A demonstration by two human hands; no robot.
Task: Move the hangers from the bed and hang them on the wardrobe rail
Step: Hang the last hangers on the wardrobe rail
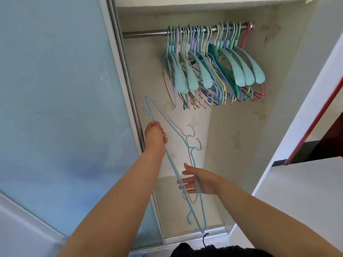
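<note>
**Two Thin Hangers, Almost on the Rail**

The person stands at the open wardrobe. The left hand [155, 134] is raised, and its fingers are curled tight around one arm of a blue hanger [168, 127]. A pale cream hanger [187, 135] sits right along the blue one, and their hooks are close together in the middle. I cannot tell for sure if the left hand holds both or just the blue one.

The right hand [199, 180] is lower down. Its fingers are spread out and loose, and it touches the lower wires without closing on them.

Up above, the wardrobe rail [144, 32] already carries a big bunch of hung hangers [213, 71], green, blue, pink and cream. They fill the right part. The left part of the rail is bare metal. The bed is not in view.

What could go wrong? The two thin hangers may be caught on each other. If one is lifted, the other could swing loose and drop to the wardrobe floor. The hooks point sideways now, so they must be turned before they can go over the rail. If they are pushed into the crowded bunch, they may snag and knock others off. The bare left part looks like the safer spot. The sliding door [55, 89] is close to the left arm, so a long wire could bump it.
</note>
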